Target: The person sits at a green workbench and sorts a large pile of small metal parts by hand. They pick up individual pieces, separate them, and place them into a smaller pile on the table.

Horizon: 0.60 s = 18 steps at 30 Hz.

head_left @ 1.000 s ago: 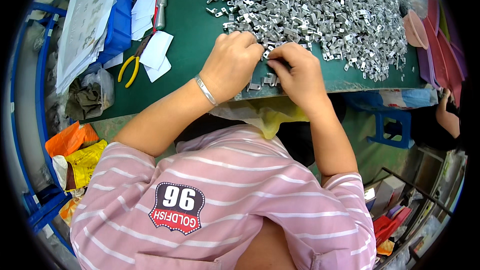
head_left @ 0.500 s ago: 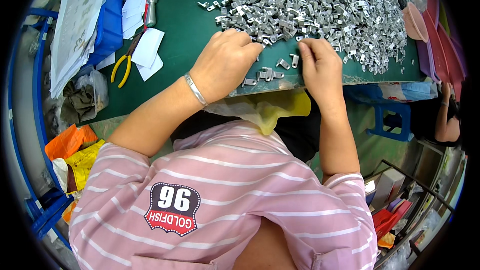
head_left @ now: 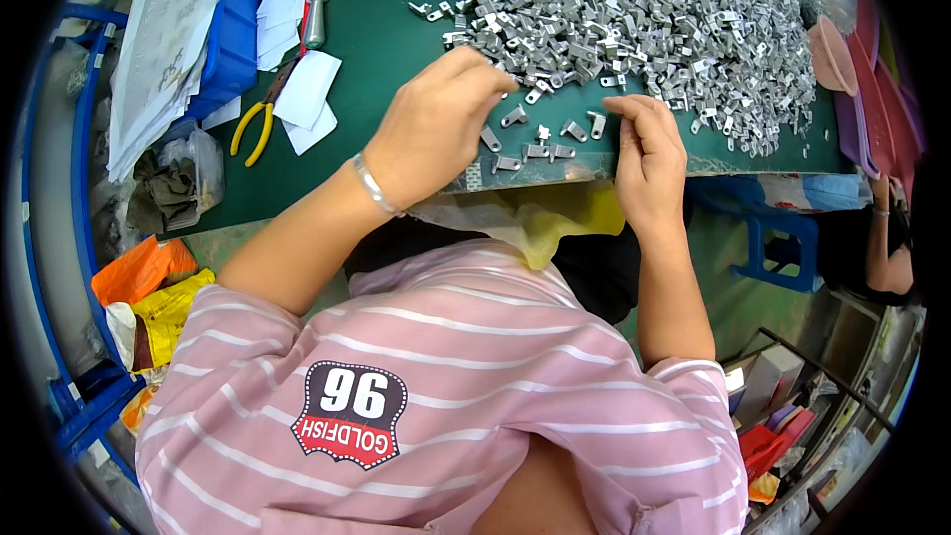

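Small grey metal brackets (head_left: 535,151) lie loose in a group near the front edge of the green table, between my two hands. Behind them spreads a large heap of the same brackets (head_left: 634,20). My left hand (head_left: 426,129), with a silver bangle at the wrist, hovers at the heap's near left edge. Its fingers are bent and apart, and nothing shows in them; one bracket (head_left: 490,139) lies just beside it. On the other side of the group, my right hand (head_left: 651,159) has its thumb and forefinger apart, near an upright-looking bracket (head_left: 596,124).
At the left are yellow-handled pliers (head_left: 253,134), white paper slips (head_left: 307,87) and a blue bin (head_left: 213,50) with sheets against it. A pink bowl (head_left: 830,54) stands at the right. A blue stool (head_left: 778,253) and another person's arm (head_left: 885,248) are beyond the table edge.
The loose brackets between my hands are more spread out, with more of them showing. My right hand has drawn slightly back from the heap, and my left fingers have parted. The view has shifted slightly.
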### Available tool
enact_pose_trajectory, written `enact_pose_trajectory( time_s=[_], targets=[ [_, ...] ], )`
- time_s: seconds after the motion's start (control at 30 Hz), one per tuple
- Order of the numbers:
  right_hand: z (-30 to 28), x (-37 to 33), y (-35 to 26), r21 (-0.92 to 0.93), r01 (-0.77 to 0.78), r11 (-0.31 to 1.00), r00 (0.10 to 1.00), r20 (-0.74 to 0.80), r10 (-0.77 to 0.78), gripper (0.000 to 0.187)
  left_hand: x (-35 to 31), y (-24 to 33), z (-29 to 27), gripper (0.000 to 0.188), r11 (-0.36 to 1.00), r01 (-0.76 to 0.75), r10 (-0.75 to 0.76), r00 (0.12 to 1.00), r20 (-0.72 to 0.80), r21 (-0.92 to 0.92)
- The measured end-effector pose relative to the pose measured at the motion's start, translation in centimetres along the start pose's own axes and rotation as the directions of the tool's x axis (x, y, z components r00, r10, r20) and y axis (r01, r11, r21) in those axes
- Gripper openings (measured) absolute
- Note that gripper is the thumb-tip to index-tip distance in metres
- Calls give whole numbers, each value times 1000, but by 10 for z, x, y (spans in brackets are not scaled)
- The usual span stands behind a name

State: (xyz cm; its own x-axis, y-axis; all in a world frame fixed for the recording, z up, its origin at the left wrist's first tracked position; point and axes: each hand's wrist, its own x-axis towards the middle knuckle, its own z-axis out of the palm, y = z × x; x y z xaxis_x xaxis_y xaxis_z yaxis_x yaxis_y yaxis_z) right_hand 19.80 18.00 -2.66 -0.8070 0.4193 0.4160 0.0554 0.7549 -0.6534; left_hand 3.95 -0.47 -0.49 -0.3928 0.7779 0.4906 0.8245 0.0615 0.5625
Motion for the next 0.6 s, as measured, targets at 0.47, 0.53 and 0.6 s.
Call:
enact_pose_trajectory(
  time_s=[0.47, 0.53, 0.6],
  targets=[
    [59, -9, -44, 103, 277, 955, 949, 127, -289, 18, -107, 20, 42, 20, 997, -81, 66, 855, 515, 7],
    [60, -17, -43, 146, 348, 926, 927, 94, -363, 12, -111, 26, 41, 15, 986, -164, 153, 828, 539, -27],
    [58, -27, -41, 184, 405, 895, 900, 89, -426, 11, -112, 29, 39, 11, 975, -216, 215, 846, 488, -56]
  ],
)
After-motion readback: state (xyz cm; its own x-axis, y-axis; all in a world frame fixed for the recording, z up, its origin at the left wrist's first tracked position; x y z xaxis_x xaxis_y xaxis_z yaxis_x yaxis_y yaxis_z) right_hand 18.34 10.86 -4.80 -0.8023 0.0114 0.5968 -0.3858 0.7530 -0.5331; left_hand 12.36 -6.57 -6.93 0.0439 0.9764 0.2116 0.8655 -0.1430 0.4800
